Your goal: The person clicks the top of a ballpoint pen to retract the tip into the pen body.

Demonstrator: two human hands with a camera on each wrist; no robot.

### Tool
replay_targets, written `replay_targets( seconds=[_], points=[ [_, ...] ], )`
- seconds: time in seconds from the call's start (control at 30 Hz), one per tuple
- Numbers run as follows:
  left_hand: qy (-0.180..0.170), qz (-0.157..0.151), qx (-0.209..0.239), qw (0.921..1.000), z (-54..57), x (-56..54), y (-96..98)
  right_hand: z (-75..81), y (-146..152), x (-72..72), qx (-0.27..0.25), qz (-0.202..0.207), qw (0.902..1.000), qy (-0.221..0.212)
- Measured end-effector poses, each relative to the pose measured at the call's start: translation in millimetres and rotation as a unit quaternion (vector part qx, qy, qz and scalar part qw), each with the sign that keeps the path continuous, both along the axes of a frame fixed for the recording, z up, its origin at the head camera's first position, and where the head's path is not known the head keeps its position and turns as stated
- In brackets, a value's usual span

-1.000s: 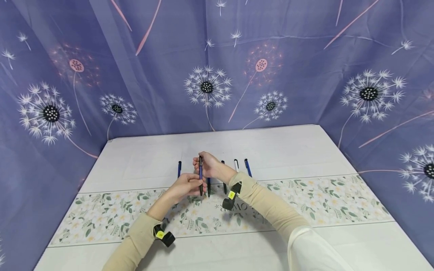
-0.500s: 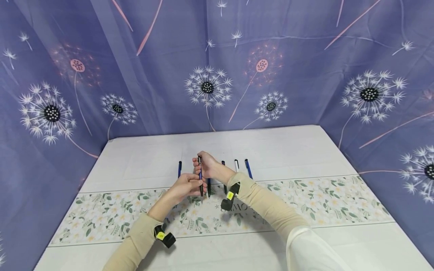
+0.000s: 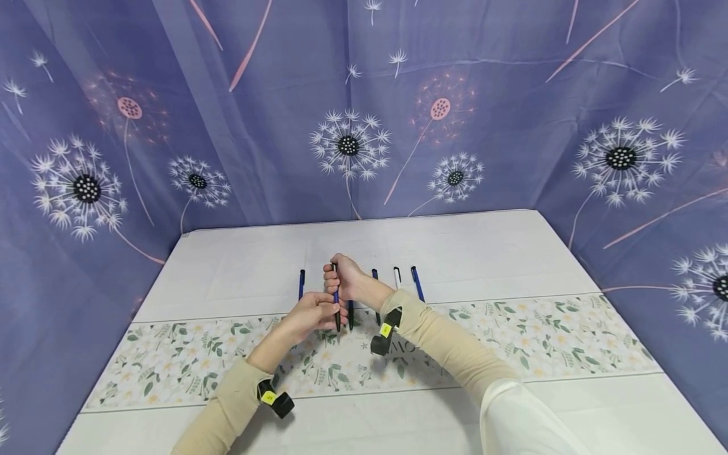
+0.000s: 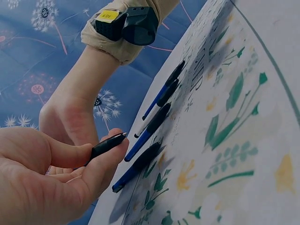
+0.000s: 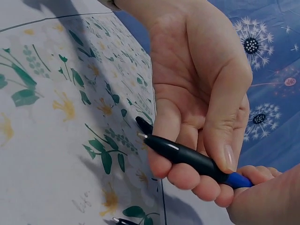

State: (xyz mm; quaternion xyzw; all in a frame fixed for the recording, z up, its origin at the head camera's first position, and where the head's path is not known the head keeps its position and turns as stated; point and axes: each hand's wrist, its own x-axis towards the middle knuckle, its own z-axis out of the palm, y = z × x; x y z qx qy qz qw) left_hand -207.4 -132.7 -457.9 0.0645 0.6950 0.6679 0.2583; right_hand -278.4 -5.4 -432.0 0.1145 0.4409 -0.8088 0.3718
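Observation:
Above the table, both hands hold one blue-and-black ballpoint pen [image 3: 336, 296], its point toward the person. My left hand [image 3: 311, 312] pinches the black grip section between thumb and fingers. At the pen's far end, my right hand [image 3: 349, 278] has its fingers curled round the barrel, with the thumb at the top. A small metal tip shows at the end of the black grip [image 5: 180, 153] in the right wrist view. The right hand hides much of the pen's upper end there. Just right of the held pen, another dark pen [image 3: 351, 316] lies on the table.
One blue pen [image 3: 301, 284] lies to the left of the hands. A dark blue pen [image 3: 376, 309], a white pen [image 3: 397, 276] and a blue pen [image 3: 418, 282] lie to the right. A floral strip [image 3: 483, 341] crosses the white table; a purple curtain [image 3: 273, 126] stands behind.
The hands stay almost in place on the pen. The right fingers look slightly more curled at its upper end, and the pen's point sits a touch nearer the person.

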Motion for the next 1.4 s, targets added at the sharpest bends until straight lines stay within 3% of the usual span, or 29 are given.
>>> replay_targets(
  seconds=[0.37,1.4],
  points=[
    [0.004,-0.005,0.009,0.9999,1.8,3.4,3.1,-0.7,1.7,3.0,-0.008,-0.016,0.9998,0.006],
    [-0.016,-0.017,0.032,0.9992,-0.6,3.5,1.5,-4.4,2.4,-0.3,-0.004,0.005,0.9999,-0.01]
  ],
)
